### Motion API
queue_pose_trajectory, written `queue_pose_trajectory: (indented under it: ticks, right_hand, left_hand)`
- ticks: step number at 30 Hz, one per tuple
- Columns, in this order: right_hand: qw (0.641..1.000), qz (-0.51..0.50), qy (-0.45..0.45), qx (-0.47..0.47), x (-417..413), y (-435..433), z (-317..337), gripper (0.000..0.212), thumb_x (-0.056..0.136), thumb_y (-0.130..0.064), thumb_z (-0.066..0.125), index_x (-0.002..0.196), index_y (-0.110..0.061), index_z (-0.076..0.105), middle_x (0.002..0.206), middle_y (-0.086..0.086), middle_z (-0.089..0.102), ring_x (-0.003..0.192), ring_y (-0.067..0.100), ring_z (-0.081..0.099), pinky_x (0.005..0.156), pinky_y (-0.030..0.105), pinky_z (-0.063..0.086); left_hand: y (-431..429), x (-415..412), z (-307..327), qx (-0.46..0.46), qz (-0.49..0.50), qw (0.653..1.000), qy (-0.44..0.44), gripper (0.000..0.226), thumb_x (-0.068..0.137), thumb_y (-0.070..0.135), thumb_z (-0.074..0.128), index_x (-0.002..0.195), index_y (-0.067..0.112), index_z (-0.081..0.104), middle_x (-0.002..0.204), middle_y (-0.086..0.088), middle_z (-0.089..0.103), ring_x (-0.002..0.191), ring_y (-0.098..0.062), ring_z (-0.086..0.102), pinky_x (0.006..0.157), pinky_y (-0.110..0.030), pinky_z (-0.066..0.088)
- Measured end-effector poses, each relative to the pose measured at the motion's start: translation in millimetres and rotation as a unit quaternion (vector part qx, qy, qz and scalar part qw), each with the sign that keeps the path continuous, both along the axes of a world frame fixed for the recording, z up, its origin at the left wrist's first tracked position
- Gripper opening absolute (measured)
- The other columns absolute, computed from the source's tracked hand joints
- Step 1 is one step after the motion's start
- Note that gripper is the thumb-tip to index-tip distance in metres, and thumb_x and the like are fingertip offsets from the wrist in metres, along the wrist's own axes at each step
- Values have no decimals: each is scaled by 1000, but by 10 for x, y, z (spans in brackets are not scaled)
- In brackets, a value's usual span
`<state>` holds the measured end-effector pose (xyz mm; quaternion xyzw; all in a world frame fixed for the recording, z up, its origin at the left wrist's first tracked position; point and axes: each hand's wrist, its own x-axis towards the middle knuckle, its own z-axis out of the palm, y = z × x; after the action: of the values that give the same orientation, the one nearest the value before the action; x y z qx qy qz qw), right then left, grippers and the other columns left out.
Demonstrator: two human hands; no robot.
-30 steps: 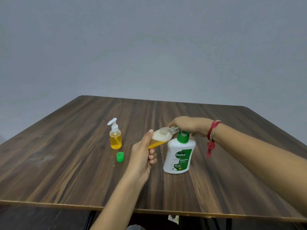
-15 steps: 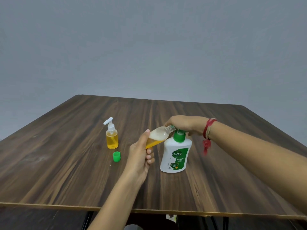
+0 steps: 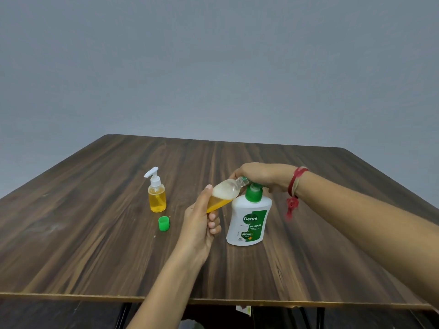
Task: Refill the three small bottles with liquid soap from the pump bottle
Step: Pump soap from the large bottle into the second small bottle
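**Refill in progress: one small bottle at the pump, one standing full**

Head view: The left hand grips a small bottle near its bottom, thumb up along its side. The bottle is tilted, with its open neck just under the spout of the pump bottle. Amber soap fills about the lower half, with pale foam above it.

The right hand lies over the green pump head, its fingers bent down around it. It seems to be pressing.

A second small bottle with a white pump top stands upright to the left on the tabletop, nearly full, so it is probably done. A green cap lies near it, apart from both hands.

A third small bottle is not visible. Probably the present filling must be finished and capped.
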<state>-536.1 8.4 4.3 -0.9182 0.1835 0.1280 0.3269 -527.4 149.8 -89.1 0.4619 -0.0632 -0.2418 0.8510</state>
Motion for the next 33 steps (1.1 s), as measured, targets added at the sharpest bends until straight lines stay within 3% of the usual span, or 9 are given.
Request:
queue_pose_trajectory:
  ticks: [2,5,10,13,16,21,30,33]
  right_hand:
    - [1000,1,-6,15,-1,-2,28,36,92,-14,38,116,3,59,90,12,59,76,21,51,69,26,41]
    - [1000,-1,-17,21,-43,21,17,33,94,-10,33,109,-14,62,85,5,62,70,14,54,58,20,40]
    - [1000,17,-15,3,-18,30,49,38,95,-7,30,117,-8,61,105,15,67,84,20,57,68,23,45]
    - [1000,3,-17,16,-33,27,7,35,94,-8,32,108,-14,63,87,7,65,70,15,55,60,21,44]
    - [1000,9,-15,6,-19,5,34,35,94,-11,32,105,-17,64,99,13,69,78,19,56,78,29,47]
    - [1000,8,-13,-12,-71,48,30,36,93,-10,34,113,-10,64,92,9,60,69,18,50,53,20,34]
    - [999,-6,11,-43,29,-1,-11,44,89,-10,36,127,9,48,86,10,44,71,19,35,59,26,29]
    - [999,-6,1,-36,65,-14,2,48,89,-14,37,131,10,43,86,23,48,77,21,38,63,29,32]
  left_hand:
    - [-5,-3,2,-5,1,1000,-4,27,92,36,57,76,15,53,45,6,30,36,-3,27,34,-14,22]
    - [-1,2,-1,-3,7,1000,-2,28,92,36,58,74,15,53,45,6,29,36,-3,27,33,-14,22]
    - [-12,5,4,-5,11,1000,-1,27,92,36,58,76,15,54,45,6,30,36,-3,27,34,-15,23]
    - [-12,10,-6,1,11,1000,-1,27,92,36,58,75,15,54,45,6,30,36,-3,27,34,-15,23]
    - [-13,-21,-2,-3,3,1000,-3,26,92,37,57,78,15,54,46,6,30,37,-3,28,34,-14,23]
    - [-3,-10,-14,-1,4,1000,0,27,92,37,57,77,15,55,46,6,30,37,-3,28,34,-14,23]
    - [1,1,-54,-5,-9,1000,1,28,92,37,57,77,14,54,46,5,31,37,-3,29,34,-14,25]
    - [-11,16,-42,-9,-9,1000,-5,27,93,37,56,79,15,54,46,5,30,37,-3,28,34,-14,24]
